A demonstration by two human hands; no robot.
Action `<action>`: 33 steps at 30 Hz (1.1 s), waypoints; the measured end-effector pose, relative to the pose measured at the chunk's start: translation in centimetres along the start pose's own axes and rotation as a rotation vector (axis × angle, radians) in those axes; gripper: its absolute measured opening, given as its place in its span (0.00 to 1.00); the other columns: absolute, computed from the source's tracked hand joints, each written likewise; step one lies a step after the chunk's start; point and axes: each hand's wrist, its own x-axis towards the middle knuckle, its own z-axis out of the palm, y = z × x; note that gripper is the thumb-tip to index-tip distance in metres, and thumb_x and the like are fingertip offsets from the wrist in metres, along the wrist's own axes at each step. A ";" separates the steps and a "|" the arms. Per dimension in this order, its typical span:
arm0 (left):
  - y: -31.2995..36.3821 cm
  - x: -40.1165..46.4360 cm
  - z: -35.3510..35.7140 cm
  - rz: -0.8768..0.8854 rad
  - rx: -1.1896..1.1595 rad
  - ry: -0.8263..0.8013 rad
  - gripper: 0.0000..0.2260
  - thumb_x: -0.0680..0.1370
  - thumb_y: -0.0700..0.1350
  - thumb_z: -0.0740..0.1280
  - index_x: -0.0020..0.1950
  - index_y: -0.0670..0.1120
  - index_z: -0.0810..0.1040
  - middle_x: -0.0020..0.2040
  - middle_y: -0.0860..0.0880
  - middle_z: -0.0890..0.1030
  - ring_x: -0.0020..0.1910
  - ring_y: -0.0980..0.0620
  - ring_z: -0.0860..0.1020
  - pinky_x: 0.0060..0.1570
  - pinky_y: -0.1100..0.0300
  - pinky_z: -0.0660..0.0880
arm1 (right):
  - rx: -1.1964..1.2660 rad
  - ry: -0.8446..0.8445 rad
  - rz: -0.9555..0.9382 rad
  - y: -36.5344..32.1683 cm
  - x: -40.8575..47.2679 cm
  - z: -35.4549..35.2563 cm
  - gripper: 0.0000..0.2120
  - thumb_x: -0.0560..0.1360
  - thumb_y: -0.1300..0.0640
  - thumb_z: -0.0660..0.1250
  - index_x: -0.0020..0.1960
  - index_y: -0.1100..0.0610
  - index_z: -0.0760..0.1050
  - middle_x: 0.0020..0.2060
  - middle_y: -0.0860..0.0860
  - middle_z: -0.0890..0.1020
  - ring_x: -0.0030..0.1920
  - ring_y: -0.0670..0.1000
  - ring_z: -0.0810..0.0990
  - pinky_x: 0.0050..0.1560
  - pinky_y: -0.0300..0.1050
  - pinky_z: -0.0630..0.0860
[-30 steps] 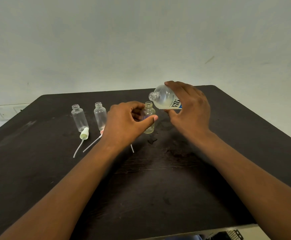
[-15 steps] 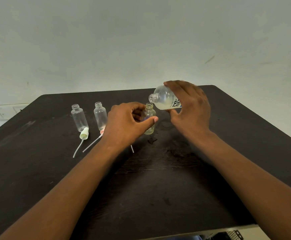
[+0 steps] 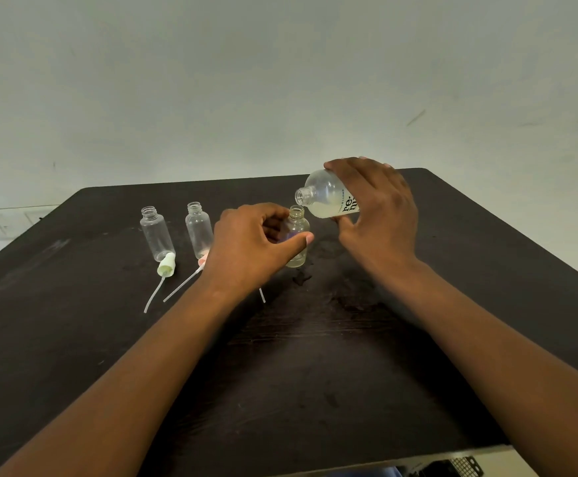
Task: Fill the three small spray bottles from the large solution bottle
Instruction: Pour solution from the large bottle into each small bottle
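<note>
Change: none, pour unchanged | your left hand (image 3: 256, 242) steadies small bottle (image 3: 297, 241) | right hand (image 3: 377, 208) grips tilted solution bottle (image 3: 327, 197) | first fill unfinished

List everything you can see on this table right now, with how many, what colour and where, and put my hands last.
small spray bottles: three, clear, uncapped, upright in a row at the table's far side; left one, middle one, right one held
large solution bottle: one, clear, cloudy liquid inside, tilted above the right small bottle
spray heads: pale green one and pink one, lying before the two left bottles, tubes toward the viewer
table: one, dark brown
left hand: grips the right small bottle
right hand: holds the large bottle
</note>
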 end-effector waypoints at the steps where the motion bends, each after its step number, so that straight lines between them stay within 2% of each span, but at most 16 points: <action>1: 0.0 0.0 0.0 0.001 0.004 -0.001 0.20 0.72 0.58 0.80 0.59 0.48 0.88 0.44 0.57 0.87 0.43 0.60 0.85 0.50 0.55 0.86 | -0.001 -0.001 -0.002 0.0 0.0 0.0 0.34 0.65 0.65 0.77 0.71 0.50 0.78 0.66 0.50 0.81 0.68 0.56 0.78 0.74 0.56 0.70; 33: 0.2 0.0 0.0 -0.002 0.007 0.004 0.21 0.71 0.58 0.81 0.60 0.48 0.88 0.44 0.57 0.87 0.43 0.62 0.85 0.51 0.58 0.85 | -0.017 0.044 -0.023 0.1 0.0 0.0 0.34 0.66 0.68 0.76 0.70 0.51 0.79 0.66 0.51 0.81 0.70 0.56 0.77 0.76 0.58 0.68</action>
